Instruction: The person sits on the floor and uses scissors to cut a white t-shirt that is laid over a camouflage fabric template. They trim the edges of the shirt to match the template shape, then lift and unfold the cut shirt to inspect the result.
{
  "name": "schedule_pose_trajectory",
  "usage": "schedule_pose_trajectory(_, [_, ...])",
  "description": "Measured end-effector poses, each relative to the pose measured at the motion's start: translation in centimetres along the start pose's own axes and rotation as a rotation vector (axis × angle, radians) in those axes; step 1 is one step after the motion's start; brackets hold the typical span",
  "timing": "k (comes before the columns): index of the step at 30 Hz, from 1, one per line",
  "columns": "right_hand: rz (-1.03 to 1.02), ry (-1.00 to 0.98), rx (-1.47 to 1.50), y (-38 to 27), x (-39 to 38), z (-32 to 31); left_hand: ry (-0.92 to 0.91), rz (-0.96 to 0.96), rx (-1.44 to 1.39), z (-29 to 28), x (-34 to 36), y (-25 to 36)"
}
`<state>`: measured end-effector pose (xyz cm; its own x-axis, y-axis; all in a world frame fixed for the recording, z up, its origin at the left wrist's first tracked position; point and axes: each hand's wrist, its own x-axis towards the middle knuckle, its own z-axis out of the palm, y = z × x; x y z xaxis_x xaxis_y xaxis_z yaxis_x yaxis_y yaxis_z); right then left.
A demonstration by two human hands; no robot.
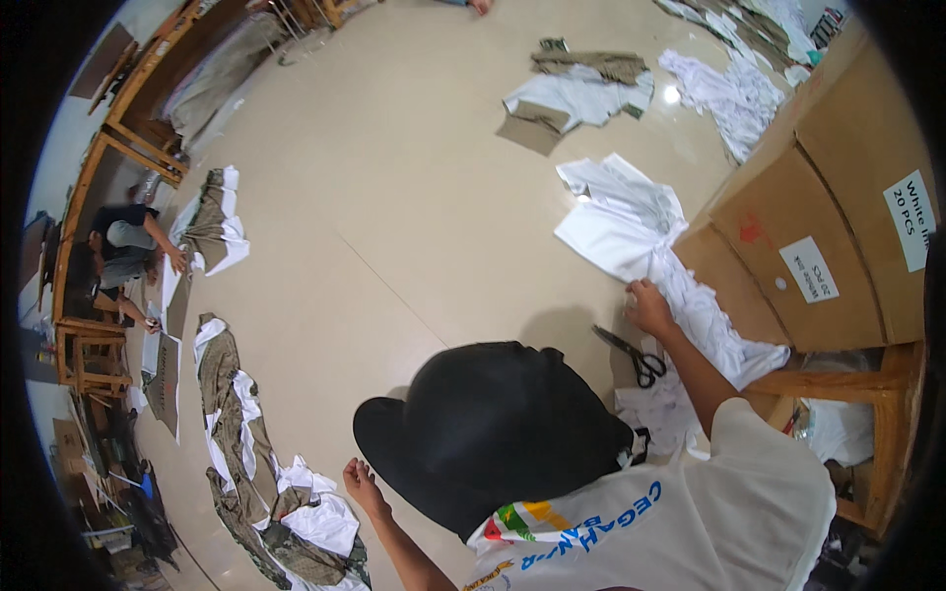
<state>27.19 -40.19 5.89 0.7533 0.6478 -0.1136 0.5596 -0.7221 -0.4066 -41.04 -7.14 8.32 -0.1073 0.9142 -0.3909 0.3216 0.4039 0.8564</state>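
Observation:
Neither of my hands is in view. Close in front of me a person in a black cap (503,424) and a printed white shirt (729,502) sits with their back to me. That person's right hand (648,307) is at the edge of a heap of white cloth (631,222); whether it grips the cloth cannot be told. Black-handled scissors (636,357) lie on the floor below that hand. The person's left hand (363,485) hovers beside the cap's brim with fingers bent, near a row of white and olive-brown fabric pieces (251,433).
Large cardboard cartons (788,246) with white labels stand at the right, above a wooden frame (887,414). More cloth heaps (581,94) lie on the beige tiled floor (394,197). At the far left another person (128,246) bends over fabric near wooden benches (99,187).

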Motion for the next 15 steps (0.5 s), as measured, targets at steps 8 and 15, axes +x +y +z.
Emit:
schedule_pose_trajectory(8, [-0.083, 0.388, 0.142, -6.4, 18.5, 9.9, 0.011, 0.383, -0.014, 8.3, -2.0, 10.5])
schedule_pose_trajectory(15, [0.027, -0.571, 1.373, -33.9, 9.5, 12.9, -0.394, 0.335, 0.141, 19.2, -3.8, 15.9])
